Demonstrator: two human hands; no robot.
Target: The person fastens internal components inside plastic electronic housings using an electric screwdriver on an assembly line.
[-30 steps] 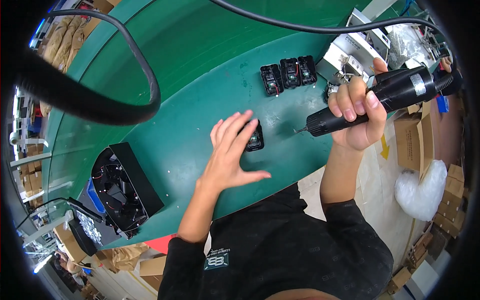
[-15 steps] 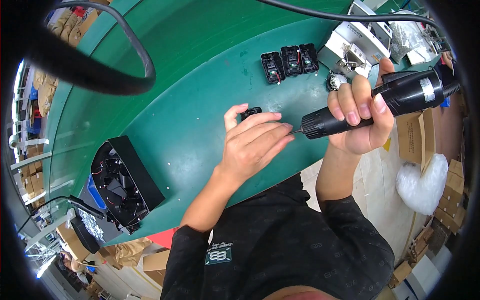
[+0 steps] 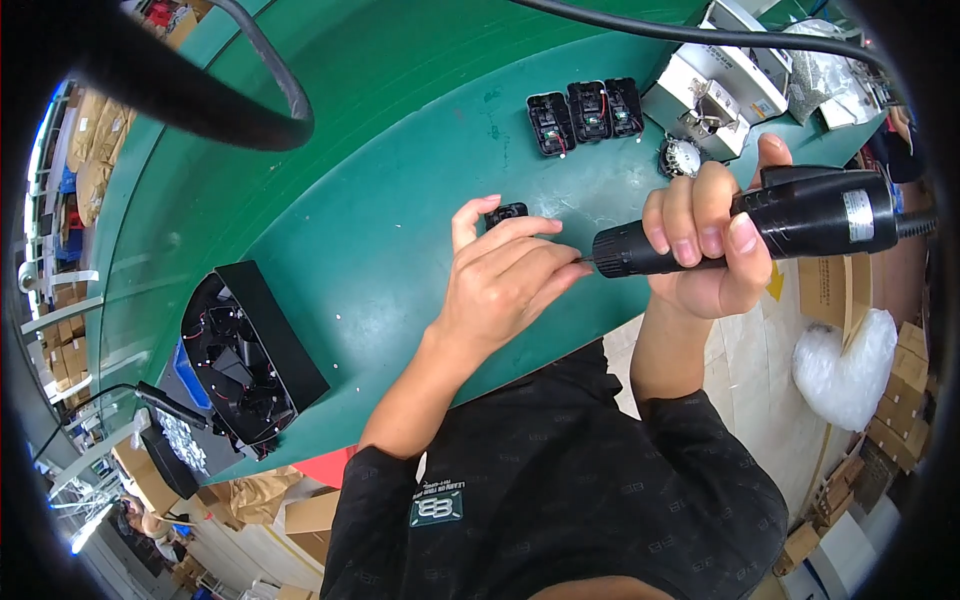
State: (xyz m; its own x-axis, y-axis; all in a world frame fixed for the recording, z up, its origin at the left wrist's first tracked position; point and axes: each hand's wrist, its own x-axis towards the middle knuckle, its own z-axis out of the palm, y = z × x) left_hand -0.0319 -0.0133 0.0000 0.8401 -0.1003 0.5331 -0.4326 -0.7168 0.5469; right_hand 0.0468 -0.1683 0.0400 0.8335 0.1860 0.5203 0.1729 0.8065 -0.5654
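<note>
My right hand (image 3: 712, 240) is wrapped round a black electric screwdriver (image 3: 815, 212), which lies nearly level and points left. Its thin bit reaches the fingertips of my left hand (image 3: 510, 275). There the thumb and index finger pinch together at the bit's tip; anything small between them is hidden. Beyond the outer fingers of that hand a small black plastic part (image 3: 507, 213) shows, partly covered. Whether those fingers touch it, I cannot tell. Farther off, a row of three open black housings (image 3: 590, 110) with red wires stands on the green table (image 3: 400, 270).
At the left is a black bin (image 3: 275, 335) full of black wired parts. White metal equipment (image 3: 715, 85) and a round silvery part (image 3: 682, 157) stand at the far right. A black cable (image 3: 680, 33) crosses above the table. A cardboard box (image 3: 835, 290) is at the right.
The screwdriver has moved slightly left, and less of its bit shows between the nose and my left fingertips. The whole view has shifted a little.
</note>
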